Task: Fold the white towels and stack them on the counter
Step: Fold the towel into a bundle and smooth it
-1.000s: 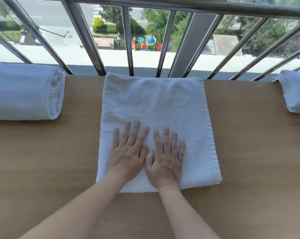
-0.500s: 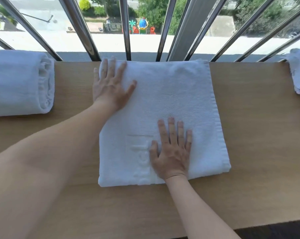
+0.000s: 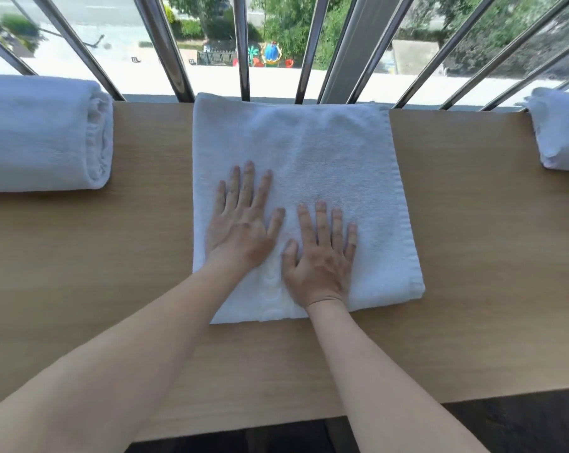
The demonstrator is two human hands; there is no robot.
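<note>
**A:** Entry one, far left of both grips?
**B:** Rolled towel, white, lying on the desk. It is well apart from the left grip, probably set aside as finished work.

**A:** Entry two?
**B:** Left grip. The fingers are straight and spread, the palm is flat, and it holds nothing. I judge it is pressing the fold flat so it keeps its shape.

**A:** Entry three, the piece in hand?
**B:** Folded towel, white, directly under both grips. Most of it lies beyond the fingertips, reaching to the foot of the railing. Its near edge sits under the wrists.

**A:** Entry four?
**B:** Right grip. It is likewise flat and unclenched, clasping nothing. It lies just beside the left grip, thumbs close, and nearer the towel's front edge.

**A:** Entry five?
**B:** Second white towel, well to the right of the right grip and cut off by the frame. I cannot tell whether it is folded or bundled.
</note>
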